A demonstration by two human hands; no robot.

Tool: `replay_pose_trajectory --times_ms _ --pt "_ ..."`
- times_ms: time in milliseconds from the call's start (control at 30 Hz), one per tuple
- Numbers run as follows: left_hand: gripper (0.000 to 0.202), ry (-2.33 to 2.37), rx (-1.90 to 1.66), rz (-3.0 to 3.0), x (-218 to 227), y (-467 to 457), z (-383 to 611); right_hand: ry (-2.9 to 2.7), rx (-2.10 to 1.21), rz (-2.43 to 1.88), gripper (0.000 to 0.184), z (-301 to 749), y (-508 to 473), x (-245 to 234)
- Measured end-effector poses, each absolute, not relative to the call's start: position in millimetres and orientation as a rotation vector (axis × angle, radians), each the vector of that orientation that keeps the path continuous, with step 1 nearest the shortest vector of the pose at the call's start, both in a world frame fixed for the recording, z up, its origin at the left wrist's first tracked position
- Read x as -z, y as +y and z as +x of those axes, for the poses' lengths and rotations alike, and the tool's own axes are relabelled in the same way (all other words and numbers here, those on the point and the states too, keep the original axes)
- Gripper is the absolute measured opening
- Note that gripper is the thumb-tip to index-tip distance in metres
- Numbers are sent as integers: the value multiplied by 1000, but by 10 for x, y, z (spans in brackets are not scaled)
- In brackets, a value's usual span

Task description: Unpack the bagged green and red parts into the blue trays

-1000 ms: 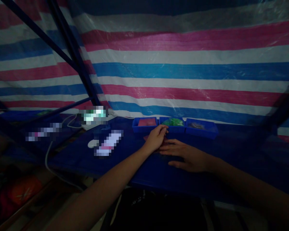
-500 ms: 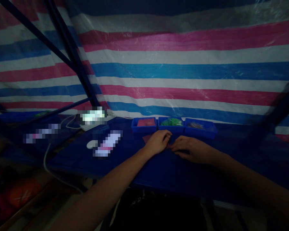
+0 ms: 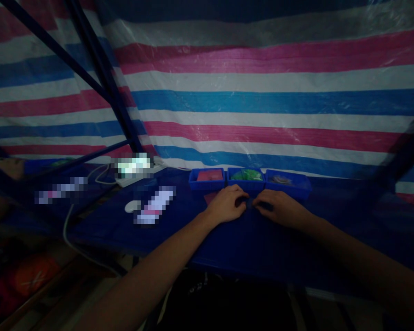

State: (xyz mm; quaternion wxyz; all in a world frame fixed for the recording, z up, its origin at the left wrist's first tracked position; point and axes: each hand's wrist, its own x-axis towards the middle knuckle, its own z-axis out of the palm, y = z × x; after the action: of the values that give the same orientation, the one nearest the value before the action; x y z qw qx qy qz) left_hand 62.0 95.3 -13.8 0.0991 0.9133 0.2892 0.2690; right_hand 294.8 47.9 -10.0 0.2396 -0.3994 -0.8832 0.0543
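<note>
My left hand (image 3: 228, 203) rests over the blue table with its fingers and thumb curled into a pinch. Facing it, my right hand (image 3: 280, 207) is also closed, thumb against fingertips. A small dark gap separates the two sets of fingertips; what they hold, if anything, is too dim and small to name. Part of a flat pink piece (image 3: 209, 198), like paper, shows beside my left wrist. Just beyond the hands stand blue bins: one with pink pieces (image 3: 209, 175), one with green pieces (image 3: 247, 175), one with greyish small items (image 3: 280, 179).
On the left lie a blurred-out phone-like screen (image 3: 156, 205), a round white object (image 3: 132, 206) and a white power strip (image 3: 141, 175) with cables. A blue metal frame (image 3: 110, 96) and striped sheeting (image 3: 262, 101) enclose the table. A co-worker's hand (image 3: 12, 168) shows far left.
Both hands have shifted slightly, the right a little up, and their fingers have curled more. The reddish bit between the fingertips no longer shows. A co-worker's hand has come into view at far left.
</note>
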Motion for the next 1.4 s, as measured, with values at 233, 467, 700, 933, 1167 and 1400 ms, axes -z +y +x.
replay_pose_trajectory --times_ms 233,467,700,933,1167,1400 --pt "32 718 -717 2769 81 899 633 -2301 -152 -1088 21 2943 470 77" --pt "19 736 -848 2549 11 908 658 -1828 -526 -1061 18 2909 489 95" --pt "23 781 -931 2314 -36 875 666 -1587 -938 -1015 39 2864 526 132" --pt "20 754 -903 2260 -1 892 673 -1500 -956 -1029 40 2827 522 109" --pt "20 758 -875 2251 33 903 665 -1551 -948 -1014 40 2848 559 176" --pt "19 764 -893 2313 30 890 683 -1618 -946 -1007 34 2829 550 197"
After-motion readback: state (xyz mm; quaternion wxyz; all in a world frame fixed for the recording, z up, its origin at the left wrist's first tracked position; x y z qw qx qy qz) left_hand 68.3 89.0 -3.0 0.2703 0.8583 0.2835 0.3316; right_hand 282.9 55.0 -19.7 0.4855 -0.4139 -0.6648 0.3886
